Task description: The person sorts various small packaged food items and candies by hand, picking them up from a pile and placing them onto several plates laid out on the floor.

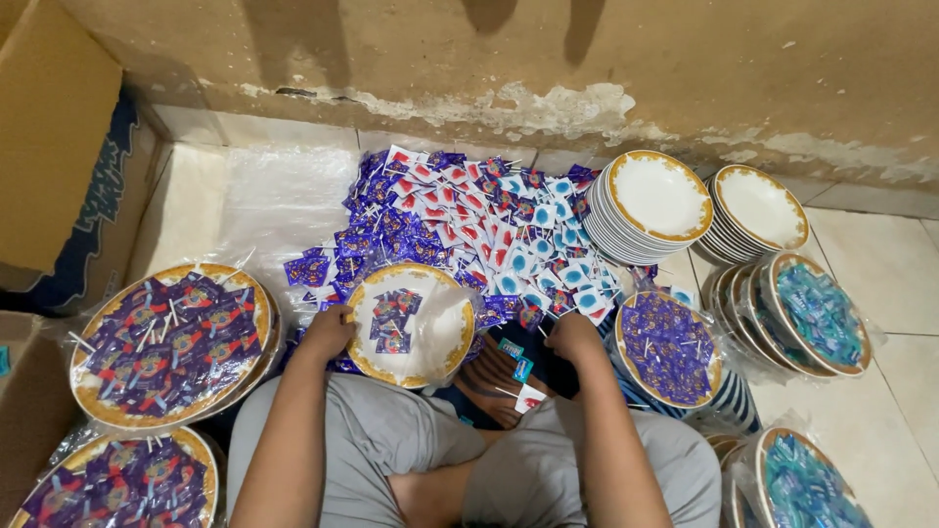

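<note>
Item 1: left hand [328, 330]. Forearm is extended fwd from the lap, wrist bent; fingers are curled shut on the left rim of a round white plate w/ gold-patterned border [440, 328]. Plate is held approx. level over the knees, a few purple sweet packets [394, 320] laid on its centre.

Item 2: right hand [572, 335]. Arm is stretched fwd, knuckles up, fingers bent down into the heap of purple, red and blue wrapped lollipops [469, 230] spread on clear plastic sheet on the floor. Whether anything is pinched cannot be told.

Item 3: surroundings. Wrapped plates filled w/ purple sweets [166, 342] are stacked at left, beside a cardboard box [59, 147]. Stack of empty gold-rimmed plates [657, 200] is seen at upper right; wrapped plates of blue sweets [817, 313] at far right.
</note>
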